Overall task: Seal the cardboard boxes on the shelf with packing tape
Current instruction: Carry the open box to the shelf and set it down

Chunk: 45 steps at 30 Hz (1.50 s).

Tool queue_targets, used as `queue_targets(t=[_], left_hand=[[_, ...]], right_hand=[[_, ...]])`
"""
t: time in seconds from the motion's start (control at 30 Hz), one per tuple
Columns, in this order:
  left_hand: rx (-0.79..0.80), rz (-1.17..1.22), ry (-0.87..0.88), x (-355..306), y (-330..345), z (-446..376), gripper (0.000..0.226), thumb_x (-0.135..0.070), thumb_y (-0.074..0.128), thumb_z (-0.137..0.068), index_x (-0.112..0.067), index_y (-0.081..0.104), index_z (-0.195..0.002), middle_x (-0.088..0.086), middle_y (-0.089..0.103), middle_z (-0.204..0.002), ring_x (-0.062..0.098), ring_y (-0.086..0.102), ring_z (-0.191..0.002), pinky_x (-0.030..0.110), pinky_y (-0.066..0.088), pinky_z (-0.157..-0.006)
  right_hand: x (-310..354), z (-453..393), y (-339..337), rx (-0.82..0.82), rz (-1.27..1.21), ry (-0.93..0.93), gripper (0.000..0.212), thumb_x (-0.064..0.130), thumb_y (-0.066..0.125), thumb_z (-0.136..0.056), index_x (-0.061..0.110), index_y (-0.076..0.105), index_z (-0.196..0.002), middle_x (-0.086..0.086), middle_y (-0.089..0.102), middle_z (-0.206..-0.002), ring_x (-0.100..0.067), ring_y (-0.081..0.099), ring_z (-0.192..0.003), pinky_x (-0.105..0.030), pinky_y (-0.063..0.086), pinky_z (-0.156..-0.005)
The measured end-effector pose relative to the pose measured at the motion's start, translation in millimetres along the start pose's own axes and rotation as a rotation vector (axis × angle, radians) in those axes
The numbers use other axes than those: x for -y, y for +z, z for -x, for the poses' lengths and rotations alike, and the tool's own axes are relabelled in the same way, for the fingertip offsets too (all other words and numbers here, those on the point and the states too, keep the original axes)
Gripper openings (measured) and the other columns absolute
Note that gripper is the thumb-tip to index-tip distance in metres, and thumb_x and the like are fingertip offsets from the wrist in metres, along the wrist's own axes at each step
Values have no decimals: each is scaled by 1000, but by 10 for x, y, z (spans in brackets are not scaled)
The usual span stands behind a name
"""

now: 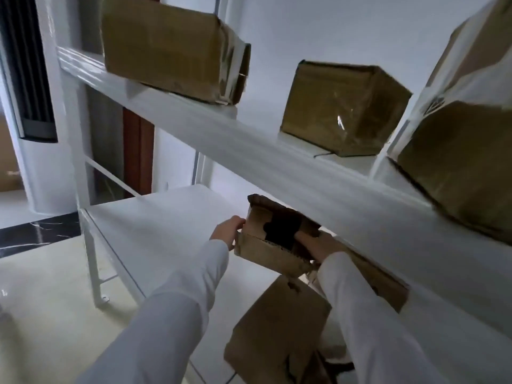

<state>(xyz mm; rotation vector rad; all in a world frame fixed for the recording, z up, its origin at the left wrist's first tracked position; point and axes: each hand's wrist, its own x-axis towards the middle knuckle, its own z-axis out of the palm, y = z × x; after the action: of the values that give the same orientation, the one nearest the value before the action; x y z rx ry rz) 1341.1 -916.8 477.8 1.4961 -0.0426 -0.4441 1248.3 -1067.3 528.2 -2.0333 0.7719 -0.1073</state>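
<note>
A small open cardboard box [273, 242] is held just above the lower shelf [155, 225], under the front edge of the upper shelf [249, 139], its flaps up and its dark inside showing. The left hand [228, 231] curls its grip on the box's left side; the right hand [315, 246] holds the right side, fingers reaching inside. 3 taped boxes sit on the upper shelf: left [171, 48], middle [343, 106], right [465, 162]. Another box [277, 328] lies below.
</note>
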Motion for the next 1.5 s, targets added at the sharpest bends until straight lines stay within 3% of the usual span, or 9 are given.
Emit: queue_targets(t=[0.1, 0.2, 0.57, 0.73, 1.0, 1.1, 1.2, 1.3, 1.5], left_hand=[[-4, 26, 73, 163, -152, -73, 30, -30, 38, -90, -17, 63, -101, 3, 58, -109, 20, 49, -99, 28, 40, -79], [-18, 41, 118, 359, -235, -181, 31, -38, 41, -87, -16, 62, -96, 5, 58, -105, 21, 50, -96, 26, 39, -72], [3, -7, 304, 986, -240, -545, 21, -39, 39, -98, -28, 57, -99, -6, 54, -99, 17, 47, -99, 31, 35, -85], [-6, 37, 392, 968, -199, -411, 27, -34, 47, -97, -28, 52, -123, -7, 52, -108, 14, 47, -102, 27, 36, -86], [111, -49, 487, 878, 261, 128, 31, -18, 40, -96, -40, 54, -79, -16, 56, -85, 2, 52, -82, 22, 42, -79], [148, -55, 526, 801, 460, 371, 28, -24, 43, -98, -41, 49, -76, -20, 52, -82, -5, 48, -76, 15, 40, -73], [195, -57, 535, 798, 679, 534, 13, -33, 45, -98, -37, 57, -92, -20, 56, -90, 0, 54, -86, 21, 41, -81], [241, -74, 518, 800, 953, 695, 43, -40, 47, -95, -25, 47, -136, -6, 55, -125, 12, 49, -108, 29, 38, -99], [367, -140, 505, 872, 1647, 1076, 53, -37, 49, -94, -21, 38, -144, 2, 47, -141, 20, 48, -124, 28, 37, -98]], right_hand=[[-89, -189, 117, 25, 41, -38, 40, 35, 57, -89, 8, 56, -117, -9, 62, -105, -28, 62, -94, -27, 56, -63], [-211, -356, 242, 97, 60, -51, 24, 35, 55, -90, 11, 56, -93, -6, 61, -84, -20, 62, -73, -26, 55, -54], [-465, -931, 611, -6, 175, -155, 24, 21, 40, -86, 8, 58, -94, -8, 59, -80, -28, 65, -87, -43, 55, -84], [-334, -830, 505, -38, 175, -206, 32, 14, 38, -85, 3, 60, -104, -16, 66, -96, -31, 67, -92, -47, 57, -80], [-569, -245, -110, -212, 255, -282, 36, 20, 37, -92, 1, 54, -119, -14, 61, -109, -28, 60, -97, -32, 51, -79], [-719, -58, -347, -251, 260, -246, 34, 19, 36, -94, -1, 55, -115, -13, 59, -99, -23, 58, -79, -23, 42, -59], [-902, 127, -586, -285, 237, -230, 34, 18, 36, -93, -2, 57, -112, -15, 62, -99, -26, 61, -83, -26, 45, -65], [-1096, 340, -867, -326, 202, -209, 36, 19, 38, -91, -2, 58, -112, -19, 65, -105, -32, 65, -95, -37, 52, -82], [-1551, 775, -1499, -457, 181, -107, 35, 18, 40, -89, -3, 60, -108, -18, 65, -105, -32, 64, -98, -44, 52, -90]])
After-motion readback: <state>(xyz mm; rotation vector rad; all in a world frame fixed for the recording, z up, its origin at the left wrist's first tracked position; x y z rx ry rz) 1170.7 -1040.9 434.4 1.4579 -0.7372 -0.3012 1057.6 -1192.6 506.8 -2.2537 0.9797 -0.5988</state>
